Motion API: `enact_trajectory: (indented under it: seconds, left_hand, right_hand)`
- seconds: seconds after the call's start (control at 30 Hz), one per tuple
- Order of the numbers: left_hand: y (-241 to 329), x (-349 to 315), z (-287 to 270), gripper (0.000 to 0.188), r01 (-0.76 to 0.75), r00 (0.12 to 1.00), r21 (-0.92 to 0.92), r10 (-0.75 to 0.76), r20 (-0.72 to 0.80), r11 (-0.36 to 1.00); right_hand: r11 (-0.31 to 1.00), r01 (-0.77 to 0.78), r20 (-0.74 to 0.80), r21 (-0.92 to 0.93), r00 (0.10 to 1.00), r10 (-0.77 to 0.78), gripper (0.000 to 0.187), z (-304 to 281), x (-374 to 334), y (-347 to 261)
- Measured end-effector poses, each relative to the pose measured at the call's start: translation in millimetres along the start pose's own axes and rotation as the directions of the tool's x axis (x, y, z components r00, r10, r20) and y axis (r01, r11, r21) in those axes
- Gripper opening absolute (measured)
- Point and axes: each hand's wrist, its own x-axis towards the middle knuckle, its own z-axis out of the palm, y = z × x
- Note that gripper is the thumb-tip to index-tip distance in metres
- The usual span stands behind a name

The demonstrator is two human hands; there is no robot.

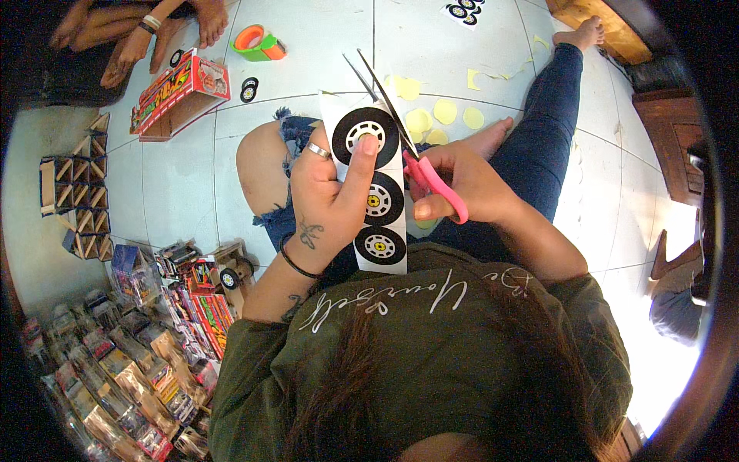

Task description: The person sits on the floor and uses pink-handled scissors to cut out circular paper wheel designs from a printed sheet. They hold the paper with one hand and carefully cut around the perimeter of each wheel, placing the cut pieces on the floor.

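Pink-handled scissors (419, 158) are in my right hand (462, 185); my fingers are clenched through the loops, and the blades stand open in a narrow V, their tips pointing away from me toward the floor tiles (323, 38).

My left hand (327, 192) grasps a white paper strip (377, 192) with three printed black wheels in a row; my thumb presses on the farthest wheel, and the other fingers close behind the paper. I hold the strip above my lap, between my knees; its long axis runs from my chest away from me, and it leans a little to the left at the far end. The scissors lie along its right edge, touching it near the top wheel.

As I judge it, the cutting of this strip is only at the start; all three wheels are whole and joined on the paper. Some work is already done: yellow paper circles (443, 115) lie on the floor beyond the strip, with yellow scraps (473, 77) near them; small cut wheels (249, 88) lie beside a red cardboard box (181, 92). Another person's hand (135, 50) rests on the floor at the far left.
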Motion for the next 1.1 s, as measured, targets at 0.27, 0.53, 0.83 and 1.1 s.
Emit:
enact_trajectory:
  seconds: [0.27, 0.53, 0.83, 1.1]
  left_hand:
    - [2, -2, 0, 0.017, 0.047, 0.999, -0.064, -0.046, 0.022, 0.997]
    - [1, -2, -10, 0.018, 0.097, 0.99, -0.178, -0.076, 0.117, 0.979]
    - [5, 2, -17, 0.018, 0.164, 0.969, -0.197, -0.12, 0.216, 0.967]
    - [1, 2, -24, 0.017, 0.022, 0.972, -0.135, 0.01, 0.233, 0.991]
  right_hand:
    - [0.999, 0.013, -0.007, -0.034, 1.0, -0.014, 0.043, -1, 0, -2]
    - [1.0, 0.005, 0.042, -0.012, 0.999, -0.005, 0.041, -1, 1, -8]
    - [0.999, -0.022, 0.072, -0.034, 0.997, 0.025, 0.039, -6, -2, -13]
    - [0.997, -0.004, 0.073, -0.072, 0.997, 0.009, 0.039, -4, -1, -13]
